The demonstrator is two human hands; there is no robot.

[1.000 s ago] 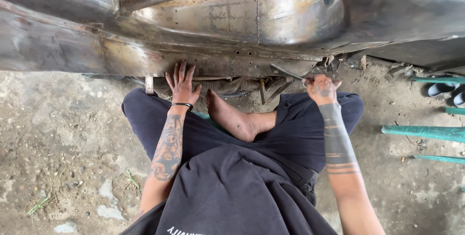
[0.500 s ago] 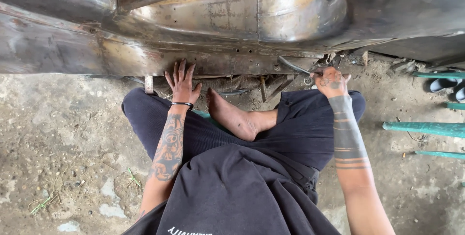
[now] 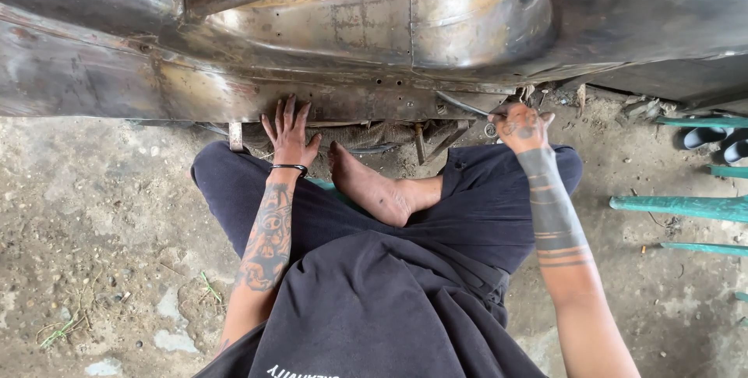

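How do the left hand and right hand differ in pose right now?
The left hand lies open, fingers spread flat on the metal body panel; the right hand is closed in a fist at the panel's lower edge. The left wrist wears a dark band; the right shows none. Both forearms are tattooed.

No packages, labels, signs or screens anywhere in this shot. The nearest thing to one is a strip of white print on the dark shirt [image 3: 374, 323], right at the bottom edge of the frame, a bit left of centre. It's small, light on black, cut off by the frame edge and seen upside down. That's the lot.
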